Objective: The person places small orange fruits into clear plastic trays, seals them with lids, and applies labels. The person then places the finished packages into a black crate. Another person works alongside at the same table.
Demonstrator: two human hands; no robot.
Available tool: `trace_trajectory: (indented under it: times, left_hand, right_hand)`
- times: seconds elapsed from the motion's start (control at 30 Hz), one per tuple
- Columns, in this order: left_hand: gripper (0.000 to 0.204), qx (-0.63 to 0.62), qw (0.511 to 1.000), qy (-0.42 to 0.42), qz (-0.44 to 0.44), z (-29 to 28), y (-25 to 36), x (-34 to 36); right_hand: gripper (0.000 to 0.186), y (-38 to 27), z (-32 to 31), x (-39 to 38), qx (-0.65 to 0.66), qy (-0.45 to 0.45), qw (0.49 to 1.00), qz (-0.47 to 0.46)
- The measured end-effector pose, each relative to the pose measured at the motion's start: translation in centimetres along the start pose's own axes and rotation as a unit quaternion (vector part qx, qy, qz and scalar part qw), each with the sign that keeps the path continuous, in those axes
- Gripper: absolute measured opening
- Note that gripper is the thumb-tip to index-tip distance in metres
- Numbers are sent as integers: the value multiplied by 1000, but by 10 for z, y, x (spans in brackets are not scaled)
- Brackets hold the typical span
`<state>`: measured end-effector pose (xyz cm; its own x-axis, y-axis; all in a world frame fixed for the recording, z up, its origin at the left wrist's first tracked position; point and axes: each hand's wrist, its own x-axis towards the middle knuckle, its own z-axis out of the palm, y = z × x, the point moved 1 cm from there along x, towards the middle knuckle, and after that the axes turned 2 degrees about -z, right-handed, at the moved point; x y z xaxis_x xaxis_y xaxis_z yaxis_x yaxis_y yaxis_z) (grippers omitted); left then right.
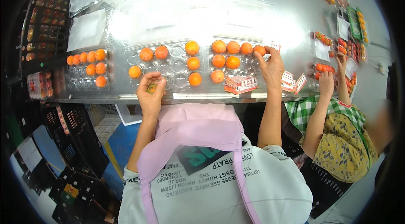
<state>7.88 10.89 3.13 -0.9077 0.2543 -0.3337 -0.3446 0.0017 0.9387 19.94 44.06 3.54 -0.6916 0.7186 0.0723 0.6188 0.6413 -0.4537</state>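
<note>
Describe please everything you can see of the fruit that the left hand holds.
The fruit is small and round, orange with a greenish-yellow patch, duller than the bright orange fruits in the trays. The left hand closes its fingers around it, so only part shows. It is held just above the near edge of the shiny metal table, in front of a clear plastic tray.

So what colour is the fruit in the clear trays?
Orange: the fruit in the clear trays are round and orange, seen in the head view.
</note>
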Motion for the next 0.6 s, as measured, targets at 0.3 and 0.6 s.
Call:
trace_trajectory:
  times: [0.3, 0.6]
  left_hand:
    - [17, -21, 999, 26, -2, 6, -2, -8]
    - [15, -11, 1000, 21, 2, -11, 9, 2]
  right_hand:
    - [41, -19, -15, 0, -6, 16, 998, -56]
    - [42, -125, 31, -69, 60, -164, 906, -386]
